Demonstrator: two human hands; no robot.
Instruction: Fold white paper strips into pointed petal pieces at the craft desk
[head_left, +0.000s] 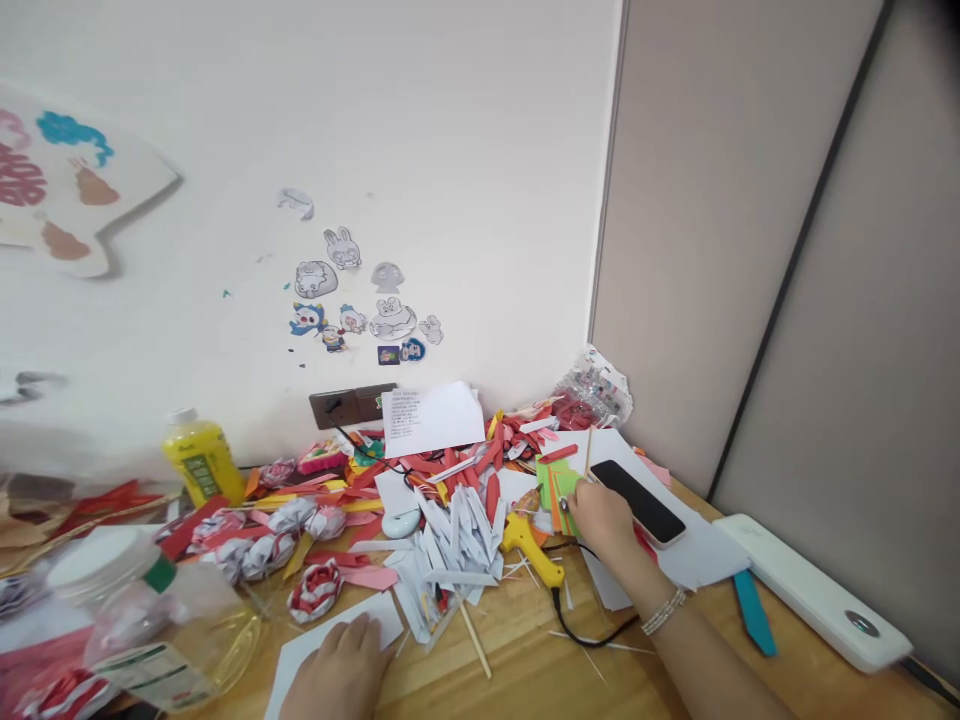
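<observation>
Green paper pieces (556, 487) lie in a small stack with orange ones at the far right of the wooden table (525, 660), just beside a black phone (637, 500). The right hand (600, 515) rests on this stack with fingers curled down on it; whether they pinch a sheet I cannot tell. The left hand (341, 665) lies flat, fingers together, on a white sheet (330, 640) at the near edge and holds nothing. Between the two hands stand a heap of folded white paper strips (450, 555) and a yellow glue gun (529, 545), whose black cord (592, 635) passes under the right wrist. Red paper petals (465, 470) crowd the space behind. A yellow bottle (201, 458) stands well apart at the left, near the wall.
</observation>
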